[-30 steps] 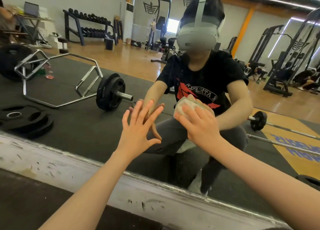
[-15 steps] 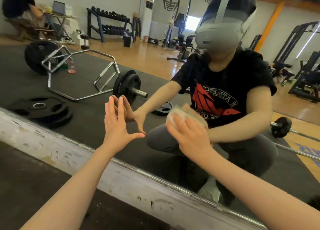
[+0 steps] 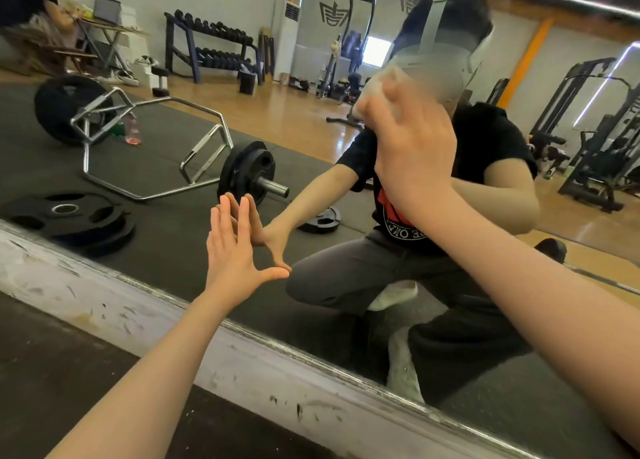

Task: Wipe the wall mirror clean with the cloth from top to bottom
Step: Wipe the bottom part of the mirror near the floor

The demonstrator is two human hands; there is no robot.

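Mirror [image 3: 156,168] fixed to the wall, bottom edge meeting a scuffed white ledge [image 3: 104,306]. Cloth [image 3: 375,93], pale and blurred, up high against the glass under the right hand [image 3: 414,147], fingers curled over it. Left hand [image 3: 235,251] lower down, flat on the glass, fingers straight and spread. Looks like the top of a downward stroke, so plenty of glass below left to wipe. No telling which patches are already clean. Reflected barbell [image 3: 242,178] and weight plates [image 3: 69,216] off to the left.
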